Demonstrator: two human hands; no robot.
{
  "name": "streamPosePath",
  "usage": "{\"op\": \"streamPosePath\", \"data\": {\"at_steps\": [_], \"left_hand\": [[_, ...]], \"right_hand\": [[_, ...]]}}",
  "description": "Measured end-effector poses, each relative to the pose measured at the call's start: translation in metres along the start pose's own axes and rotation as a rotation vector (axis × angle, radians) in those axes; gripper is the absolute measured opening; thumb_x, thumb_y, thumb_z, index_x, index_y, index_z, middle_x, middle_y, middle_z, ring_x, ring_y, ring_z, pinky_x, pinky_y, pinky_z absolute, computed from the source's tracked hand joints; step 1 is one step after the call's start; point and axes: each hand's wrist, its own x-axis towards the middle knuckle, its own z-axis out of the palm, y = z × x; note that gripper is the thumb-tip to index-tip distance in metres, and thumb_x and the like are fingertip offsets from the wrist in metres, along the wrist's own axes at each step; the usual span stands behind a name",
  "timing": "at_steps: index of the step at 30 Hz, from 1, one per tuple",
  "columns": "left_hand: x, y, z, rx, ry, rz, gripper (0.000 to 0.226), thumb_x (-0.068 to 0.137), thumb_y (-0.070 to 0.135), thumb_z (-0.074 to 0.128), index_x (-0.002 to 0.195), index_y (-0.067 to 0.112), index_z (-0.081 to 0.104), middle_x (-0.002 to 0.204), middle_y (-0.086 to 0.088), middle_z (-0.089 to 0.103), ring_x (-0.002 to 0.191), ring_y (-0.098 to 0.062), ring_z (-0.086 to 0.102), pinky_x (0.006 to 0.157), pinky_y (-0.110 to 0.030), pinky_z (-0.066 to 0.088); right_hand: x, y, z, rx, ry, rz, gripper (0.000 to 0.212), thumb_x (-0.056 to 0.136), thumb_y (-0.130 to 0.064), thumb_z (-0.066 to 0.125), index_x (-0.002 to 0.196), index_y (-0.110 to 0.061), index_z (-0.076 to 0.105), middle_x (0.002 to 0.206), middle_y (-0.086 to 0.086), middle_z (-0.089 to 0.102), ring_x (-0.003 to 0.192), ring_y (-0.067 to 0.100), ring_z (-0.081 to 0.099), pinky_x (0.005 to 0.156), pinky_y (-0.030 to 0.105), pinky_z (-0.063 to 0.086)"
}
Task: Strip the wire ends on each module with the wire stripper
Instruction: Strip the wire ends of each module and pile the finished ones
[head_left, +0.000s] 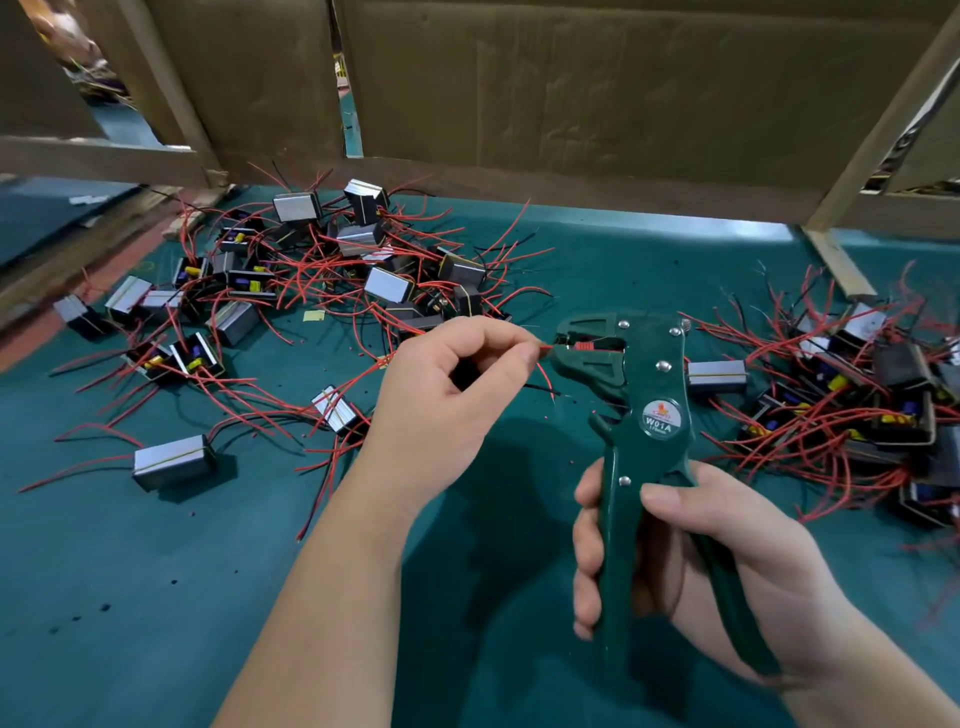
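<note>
Feeding a thin red wire (545, 346) into my dark green metal wire stripper (644, 415).
My left hand (441, 395) pinches the wire between thumb and forefinger, right at the tool's mouth, with the tip in between the jaws. My right hand (675, 561) is clenched round both handles, holding the stripper upright above the teal mat (156, 597). Small black-and-silver box modules (322, 260) with red leads lie heaped on my left and right.
</note>
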Motion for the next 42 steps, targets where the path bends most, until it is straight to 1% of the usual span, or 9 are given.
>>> {"op": "streamPosePath", "data": {"at_steps": [5, 13, 22, 27, 30, 33, 36, 39, 42], "left_hand": [[-0.002, 0.000, -0.002, 0.155, 0.037, 0.099, 0.013, 0.086, 0.020, 0.062, 0.082, 0.032, 0.065, 0.076, -0.004, 0.062, 0.066, -0.001, 0.049, 0.066, -0.010, 0.039], [-0.001, -0.003, -0.004, 0.362, 0.051, 0.234, 0.009, 0.090, 0.022, 0.061, 0.088, 0.023, 0.069, 0.075, 0.002, 0.056, 0.076, -0.013, 0.051, 0.073, -0.027, 0.041], [0.000, -0.004, -0.003, 0.367, 0.034, 0.206, 0.006, 0.089, 0.024, 0.062, 0.090, 0.026, 0.068, 0.080, 0.010, 0.059, 0.080, -0.011, 0.054, 0.074, -0.024, 0.041], [-0.001, -0.011, -0.003, 0.432, -0.159, 0.093, 0.010, 0.094, 0.026, 0.054, 0.088, 0.026, 0.062, 0.086, 0.008, 0.059, 0.082, 0.000, 0.052, 0.073, -0.011, 0.037], [-0.001, -0.016, -0.001, 0.524, -0.296, -0.007, 0.024, 0.097, 0.024, 0.052, 0.075, 0.035, 0.054, 0.079, 0.008, 0.060, 0.077, -0.002, 0.052, 0.070, -0.017, 0.038], [-0.002, -0.017, 0.002, 0.361, -0.226, -0.143, 0.025, 0.100, 0.027, 0.044, 0.078, 0.023, 0.054, 0.075, 0.007, 0.062, 0.066, 0.002, 0.059, 0.066, -0.017, 0.046], [-0.002, -0.016, -0.002, 0.150, -0.120, -0.275, 0.027, 0.101, 0.030, 0.040, 0.080, 0.018, 0.050, 0.068, 0.000, 0.058, 0.052, -0.009, 0.062, 0.051, -0.026, 0.051], [0.000, -0.015, -0.004, 0.046, -0.112, -0.269, 0.026, 0.098, 0.038, 0.044, 0.075, 0.030, 0.053, 0.054, 0.001, 0.057, 0.044, -0.016, 0.055, 0.052, -0.031, 0.047], [0.002, -0.013, -0.003, -0.079, -0.113, -0.270, 0.022, 0.088, 0.048, 0.053, 0.076, 0.030, 0.059, 0.054, 0.001, 0.057, 0.044, -0.016, 0.053, 0.050, -0.026, 0.046]], "right_hand": [[0.000, 0.002, -0.001, -0.048, 0.048, -0.036, 0.050, 0.062, -0.025, 0.084, 0.098, 0.003, 0.064, 0.078, 0.031, 0.058, 0.064, 0.043, 0.061, 0.062, 0.051, 0.050], [0.001, 0.003, -0.001, -0.101, 0.093, -0.056, 0.051, 0.059, -0.028, 0.087, 0.095, 0.002, 0.065, 0.078, 0.031, 0.059, 0.064, 0.043, 0.060, 0.062, 0.050, 0.051], [-0.001, 0.004, 0.000, -0.100, 0.130, -0.037, 0.050, 0.056, -0.032, 0.088, 0.089, -0.002, 0.066, 0.072, 0.028, 0.058, 0.058, 0.039, 0.060, 0.057, 0.048, 0.051], [0.004, 0.007, 0.010, -0.018, 0.265, -0.051, 0.030, 0.062, -0.027, 0.078, 0.068, -0.006, 0.058, 0.055, 0.017, 0.047, 0.037, 0.026, 0.046, 0.043, 0.035, 0.046], [0.008, 0.004, 0.009, 0.061, 0.325, -0.044, 0.028, 0.059, -0.032, 0.072, 0.066, -0.010, 0.055, 0.053, 0.010, 0.042, 0.035, 0.022, 0.040, 0.038, 0.028, 0.041], [0.008, 0.001, 0.002, 0.209, 0.209, -0.102, 0.041, 0.055, -0.034, 0.081, 0.083, -0.007, 0.067, 0.067, 0.015, 0.057, 0.053, 0.030, 0.058, 0.051, 0.041, 0.053], [0.008, -0.002, -0.006, 0.246, 0.191, -0.179, 0.047, 0.056, -0.029, 0.076, 0.094, -0.002, 0.069, 0.082, 0.022, 0.061, 0.072, 0.038, 0.063, 0.068, 0.052, 0.055], [0.009, -0.006, -0.012, 0.232, 0.269, -0.096, 0.059, 0.042, -0.025, 0.082, 0.094, 0.000, 0.070, 0.083, 0.024, 0.060, 0.072, 0.041, 0.063, 0.066, 0.054, 0.055], [0.008, -0.004, -0.011, 0.233, 0.264, 0.030, 0.057, 0.047, -0.024, 0.076, 0.097, 0.003, 0.068, 0.083, 0.026, 0.060, 0.069, 0.041, 0.062, 0.064, 0.054, 0.055]]}}
